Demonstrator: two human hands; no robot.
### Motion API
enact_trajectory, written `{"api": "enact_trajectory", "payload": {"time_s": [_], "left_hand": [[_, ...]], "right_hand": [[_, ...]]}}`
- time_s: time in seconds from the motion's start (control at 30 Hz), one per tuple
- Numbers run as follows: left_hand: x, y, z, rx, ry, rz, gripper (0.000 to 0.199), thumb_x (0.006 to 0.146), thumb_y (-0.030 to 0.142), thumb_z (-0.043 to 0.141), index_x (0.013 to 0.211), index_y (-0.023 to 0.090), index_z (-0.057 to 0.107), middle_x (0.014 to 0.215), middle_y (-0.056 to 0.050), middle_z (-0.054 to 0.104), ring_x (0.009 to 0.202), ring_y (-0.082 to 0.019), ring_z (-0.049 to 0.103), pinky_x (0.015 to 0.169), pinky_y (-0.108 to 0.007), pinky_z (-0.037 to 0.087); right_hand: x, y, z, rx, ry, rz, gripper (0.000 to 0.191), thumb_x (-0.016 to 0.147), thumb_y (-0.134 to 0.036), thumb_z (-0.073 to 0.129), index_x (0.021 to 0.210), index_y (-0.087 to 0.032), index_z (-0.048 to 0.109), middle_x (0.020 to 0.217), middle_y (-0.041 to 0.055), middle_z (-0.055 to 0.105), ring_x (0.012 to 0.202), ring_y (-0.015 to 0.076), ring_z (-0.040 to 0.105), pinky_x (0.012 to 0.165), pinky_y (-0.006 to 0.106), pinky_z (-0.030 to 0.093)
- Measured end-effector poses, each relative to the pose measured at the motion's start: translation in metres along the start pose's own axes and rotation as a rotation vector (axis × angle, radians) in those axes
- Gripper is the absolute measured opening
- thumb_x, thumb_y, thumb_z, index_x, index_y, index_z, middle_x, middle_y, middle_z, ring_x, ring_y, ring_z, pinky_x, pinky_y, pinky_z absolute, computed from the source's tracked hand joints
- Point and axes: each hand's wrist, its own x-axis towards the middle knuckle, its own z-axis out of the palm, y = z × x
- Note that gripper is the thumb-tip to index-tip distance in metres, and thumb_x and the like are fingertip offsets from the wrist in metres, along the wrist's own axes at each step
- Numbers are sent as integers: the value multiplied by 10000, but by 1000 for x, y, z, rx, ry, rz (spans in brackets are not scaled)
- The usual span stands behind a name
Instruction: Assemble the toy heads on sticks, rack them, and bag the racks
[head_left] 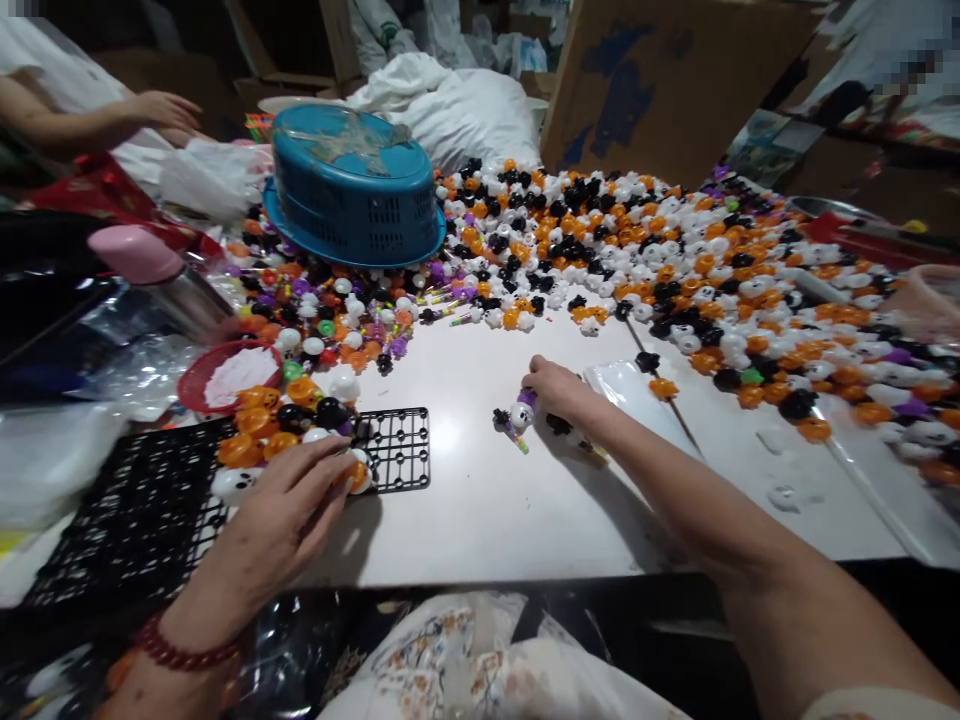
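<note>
My left hand [300, 495] rests over a cluster of small plastic Halloween figures in a black grid rack [405, 450]. Its fingers are pressed together against a white and orange figure [361, 472] at the cluster's right edge. Orange pumpkin figures [256, 410] and a white skull figure [236, 485] sit beside that hand. My right hand [559, 390] is low over the white table, fingers curled down at a purple and white skull-faced figure [521, 412]. A small black figure on a colourful stick [514, 430] lies just left of it. More figures lie under the palm, partly hidden.
A large pile of orange, black and white figures [585, 220] covers the back and right. An upturned blue basket [356, 190] stands back left. Nearby are a red basket with white material [240, 375], a pink-capped flask [161, 270] and clear bags [630, 390]. Another person's hand [161, 110] shows upper left.
</note>
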Motion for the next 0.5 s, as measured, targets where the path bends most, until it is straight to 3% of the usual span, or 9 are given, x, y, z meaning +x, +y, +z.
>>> {"api": "enact_trajectory", "payload": {"time_s": [0.1,0.17,0.27,0.37,0.43,0.5], "left_hand": [[-1,6,-3,-12,-34,-34,330,921,160,532,1245,223,544,1291,-119,579,1188,-258,580,1008,-442,512],[-2,9,-4,-19,-51,-62,326,922,144,526,1240,212,548,1297,-120,576,1208,-248,565,1024,-433,503],[-1,12,-6,-41,-68,-88,306,928,126,513,1221,202,554,1302,-121,571,1224,-235,553,1045,-426,490],[1,14,-8,-45,-75,-96,307,928,120,514,1223,197,549,1299,-122,570,1225,-231,549,1051,-422,486],[1,14,-9,-35,-74,-98,303,925,124,520,1217,198,550,1292,-120,573,1214,-230,554,1046,-418,488],[1,15,-10,-33,-69,-92,299,925,131,523,1214,203,550,1293,-119,572,1206,-230,559,1040,-414,493]], "right_hand": [[-6,-8,-1,24,67,-32,209,912,-121,484,1007,-125,670,1090,144,601,816,192,589,678,285,368],[-12,-27,-1,176,139,-18,222,944,-154,450,1084,-118,618,1000,143,631,798,209,586,684,300,383],[-17,-79,4,679,158,-19,237,981,-275,442,1150,-156,559,932,103,662,760,198,593,678,306,434],[-10,-147,18,1220,60,-81,209,910,-344,585,1034,-176,582,893,54,668,750,170,616,683,295,490],[3,-184,34,1453,-13,-103,167,879,-317,608,961,-172,595,774,8,641,658,144,602,657,293,507],[16,-208,50,1549,-6,-134,160,850,-299,646,943,-172,620,736,-7,634,656,138,603,666,287,511]]}}
